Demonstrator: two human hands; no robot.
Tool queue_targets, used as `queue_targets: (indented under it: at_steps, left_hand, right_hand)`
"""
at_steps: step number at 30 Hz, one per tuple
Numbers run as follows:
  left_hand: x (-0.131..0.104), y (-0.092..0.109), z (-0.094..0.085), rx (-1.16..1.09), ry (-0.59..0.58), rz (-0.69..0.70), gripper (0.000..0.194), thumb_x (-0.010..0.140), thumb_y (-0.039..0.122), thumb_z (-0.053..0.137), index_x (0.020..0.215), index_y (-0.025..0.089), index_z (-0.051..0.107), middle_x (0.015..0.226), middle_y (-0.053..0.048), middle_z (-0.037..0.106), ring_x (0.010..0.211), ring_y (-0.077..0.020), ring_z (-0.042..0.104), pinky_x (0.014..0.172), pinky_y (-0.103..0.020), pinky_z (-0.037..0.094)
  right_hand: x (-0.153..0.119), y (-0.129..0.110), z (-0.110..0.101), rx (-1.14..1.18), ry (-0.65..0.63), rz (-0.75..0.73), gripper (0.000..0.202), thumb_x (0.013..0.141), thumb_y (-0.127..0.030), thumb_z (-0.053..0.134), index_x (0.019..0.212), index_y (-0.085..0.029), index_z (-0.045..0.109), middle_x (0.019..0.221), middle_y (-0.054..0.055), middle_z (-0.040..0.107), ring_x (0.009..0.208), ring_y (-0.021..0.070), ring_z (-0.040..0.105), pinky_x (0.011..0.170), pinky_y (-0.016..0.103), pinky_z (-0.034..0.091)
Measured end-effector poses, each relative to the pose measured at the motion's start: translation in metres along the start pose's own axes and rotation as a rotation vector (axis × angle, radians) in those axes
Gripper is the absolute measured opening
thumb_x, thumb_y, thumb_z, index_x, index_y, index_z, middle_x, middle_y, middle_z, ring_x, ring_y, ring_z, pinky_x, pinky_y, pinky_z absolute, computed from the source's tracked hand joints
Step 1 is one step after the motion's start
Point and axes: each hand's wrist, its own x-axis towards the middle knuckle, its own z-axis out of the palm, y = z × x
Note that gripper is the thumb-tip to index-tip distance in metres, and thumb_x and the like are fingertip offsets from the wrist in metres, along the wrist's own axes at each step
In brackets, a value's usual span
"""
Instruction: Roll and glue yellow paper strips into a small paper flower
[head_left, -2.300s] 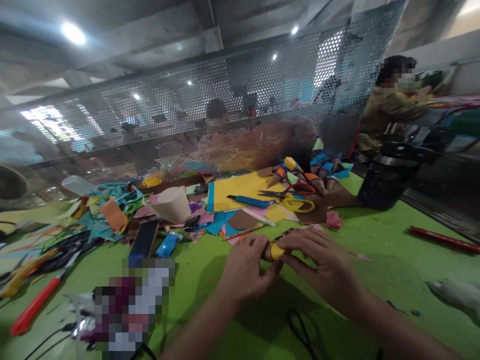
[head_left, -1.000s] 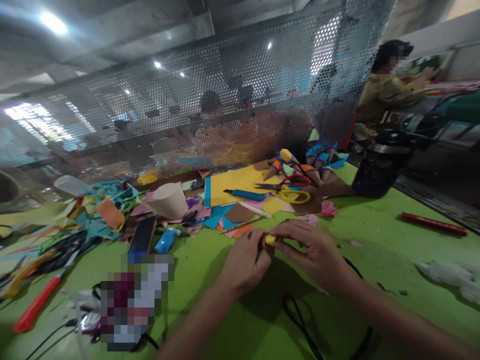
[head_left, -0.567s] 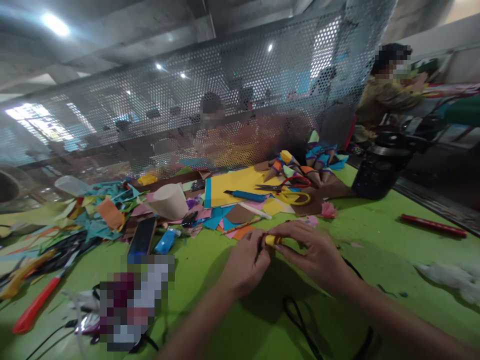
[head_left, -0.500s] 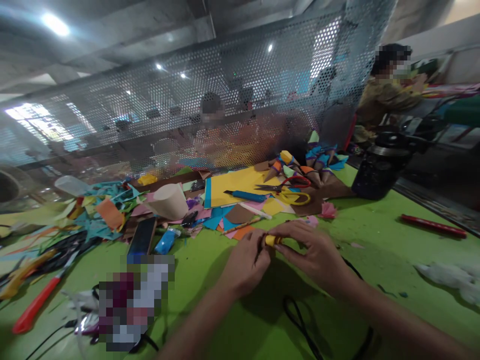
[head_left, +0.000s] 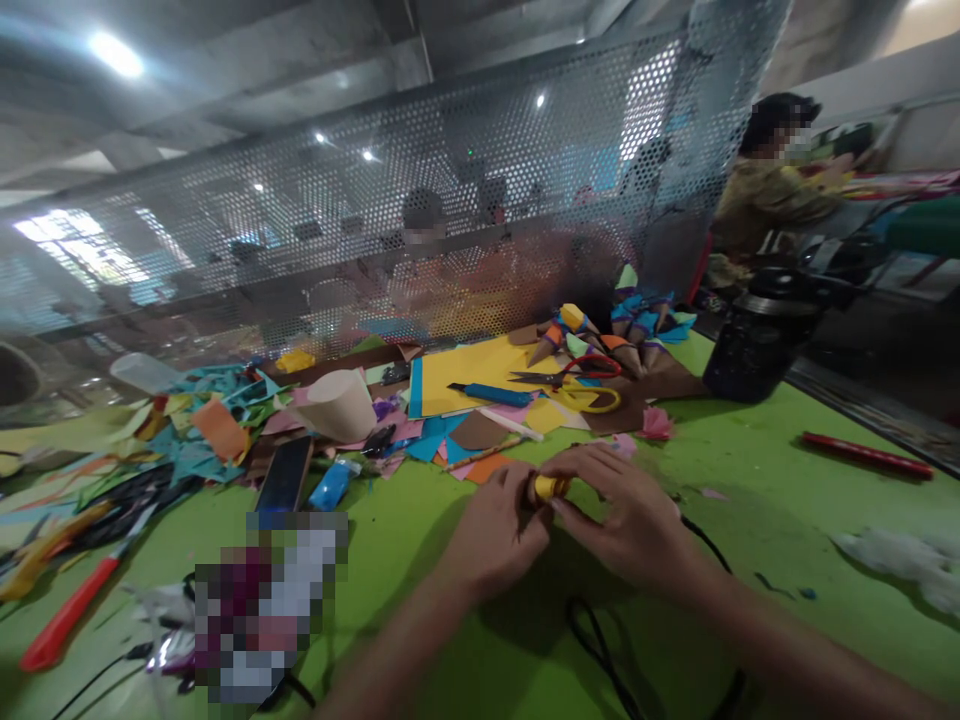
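Just above the green table (head_left: 420, 600), both hands meet around a small rolled piece of yellow paper (head_left: 550, 487). My left hand (head_left: 495, 530) has its fingers closed on the left end, where a bit of brown shows. My right hand (head_left: 626, 515) pinches the other end between thumb and fingers, which cover part of it. Beyond the hands lie scissors (head_left: 592, 398) with red and yellow handles. A blue utility knife (head_left: 495, 394) rests on yellow paper sheets (head_left: 442, 375), with cut paper scraps in front.
Small paper cones (head_left: 547, 345) stand at the back, below a perforated metal screen (head_left: 337, 240). A black jug (head_left: 761, 335) and a red pen (head_left: 866, 455) are on the right. Left are a phone (head_left: 285, 475), a tape roll (head_left: 337, 405) and a red-handled tool (head_left: 71, 615). A black cable (head_left: 600, 645) lies nearest me.
Both hands have shifted slightly to the right with the rolled yellow paper, and their fingers have moved a little around it. The things on the table lie as before.
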Motion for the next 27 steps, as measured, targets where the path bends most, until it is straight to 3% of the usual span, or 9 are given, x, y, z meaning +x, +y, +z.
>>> queue_targets:
  at_steps: [6,15,27]
  left_hand:
    - [0.001,0.004,0.005,0.041,-0.004,-0.009,0.007,0.09,0.029,0.046,0.092,0.022,0.046,0.092,-0.004,0.055,0.09,-0.0216,0.054,0.077,-0.032,0.042]
    - [0.0,0.004,-0.003,-0.034,-0.029,-0.12,0.006,0.092,0.028,0.042,0.093,0.023,0.044,0.093,-0.004,0.058,0.088,-0.0216,0.055,0.073,-0.032,0.041]
    - [0.0,0.002,0.001,0.005,-0.008,-0.049,0.009,0.091,0.031,0.046,0.096,0.023,0.047,0.093,-0.004,0.057,0.088,-0.0216,0.055,0.074,-0.032,0.041]
  right_hand:
    - [0.001,-0.003,0.0,-0.013,-0.01,0.006,0.012,0.085,-0.012,0.058,0.091,-0.022,0.063,0.092,0.005,0.07,0.09,0.0236,0.063,0.081,0.039,0.049]
    - [0.001,0.006,-0.003,0.135,-0.058,0.063,0.029,0.09,-0.017,0.056,0.115,-0.027,0.068,0.109,0.004,0.074,0.1,0.0209,0.068,0.087,0.036,0.054]
    - [-0.001,0.006,0.0,-0.009,0.006,-0.016,0.025,0.083,-0.01,0.058,0.103,-0.022,0.065,0.1,0.006,0.074,0.095,0.0231,0.067,0.083,0.039,0.052]
